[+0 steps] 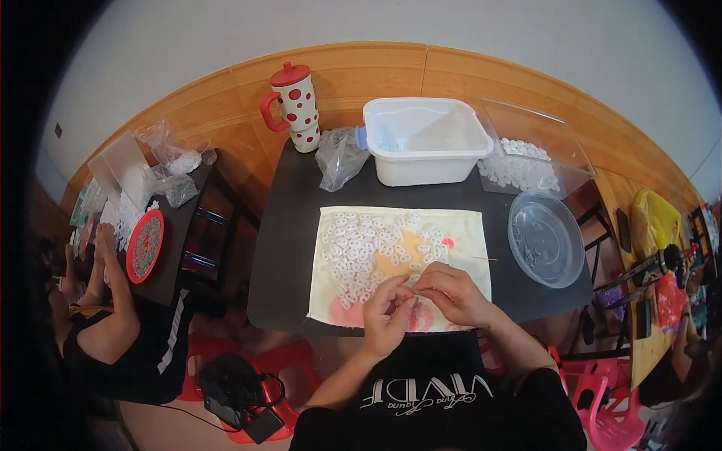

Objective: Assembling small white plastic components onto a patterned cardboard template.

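Across the black tabletop (284,225) lies a pale cloth (472,225), its loose white pieces (353,255) massed at ten o'clock from the hands. The left hand (386,317) looks loosely curled, the right hand (456,296) bunched to meet it at the fingertips; what they pinch, if anything, I cannot tell. Keeping both low should make any drop easily recovered.

This looks like a shared room for small handwork, perhaps a workshop; whether it is in a home cannot be told. Loose white pieces (357,244) cover a cloth (480,225) on a dark table (286,248), beside a white tub (429,171). Another person (113,346) sits at a second table (178,240) with a red bowl (138,280) of bits. Wood panelling (353,64) lines the wall (451,22).
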Demonstrator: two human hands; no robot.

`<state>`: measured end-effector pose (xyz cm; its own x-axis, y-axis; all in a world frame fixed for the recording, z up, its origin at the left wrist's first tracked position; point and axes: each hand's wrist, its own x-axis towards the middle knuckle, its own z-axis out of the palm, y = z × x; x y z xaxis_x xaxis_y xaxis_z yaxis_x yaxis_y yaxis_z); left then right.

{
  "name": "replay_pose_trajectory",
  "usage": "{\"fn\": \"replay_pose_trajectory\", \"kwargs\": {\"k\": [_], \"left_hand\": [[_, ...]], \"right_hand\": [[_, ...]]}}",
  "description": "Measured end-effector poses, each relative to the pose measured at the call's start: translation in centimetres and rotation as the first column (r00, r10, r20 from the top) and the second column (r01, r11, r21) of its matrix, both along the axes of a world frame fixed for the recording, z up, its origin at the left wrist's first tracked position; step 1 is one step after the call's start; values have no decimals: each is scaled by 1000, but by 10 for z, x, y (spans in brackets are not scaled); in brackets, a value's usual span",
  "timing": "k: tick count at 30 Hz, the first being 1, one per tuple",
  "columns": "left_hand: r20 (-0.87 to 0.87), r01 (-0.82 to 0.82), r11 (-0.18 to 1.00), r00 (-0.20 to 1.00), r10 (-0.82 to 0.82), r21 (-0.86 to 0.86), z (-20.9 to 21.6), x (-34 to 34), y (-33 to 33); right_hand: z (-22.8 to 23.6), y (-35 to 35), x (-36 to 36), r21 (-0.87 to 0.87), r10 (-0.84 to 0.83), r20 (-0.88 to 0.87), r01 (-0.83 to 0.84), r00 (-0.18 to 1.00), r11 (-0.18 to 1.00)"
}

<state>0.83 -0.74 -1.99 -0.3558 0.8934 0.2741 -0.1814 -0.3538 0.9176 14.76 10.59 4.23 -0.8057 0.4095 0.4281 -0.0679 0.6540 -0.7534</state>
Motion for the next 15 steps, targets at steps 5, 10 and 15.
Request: {"fn": "replay_pose_trajectory", "kwargs": {"k": [5, 10, 15], "left_hand": [[5, -18, 1000, 1000, 18, -12, -2, -1, -1], [66, -20, 999, 998, 22, -33, 0, -3, -2], [58, -25, 999, 998, 26, -24, -6, -3, -2]], "right_hand": [[-10, 1, -1, 14, 14, -31, -14, 999, 1000], [-14, -5, -4, -3, -27, -122, 27, 992, 1000], [-15, -6, -6, 48, -28, -135, 35, 990, 998]]}}
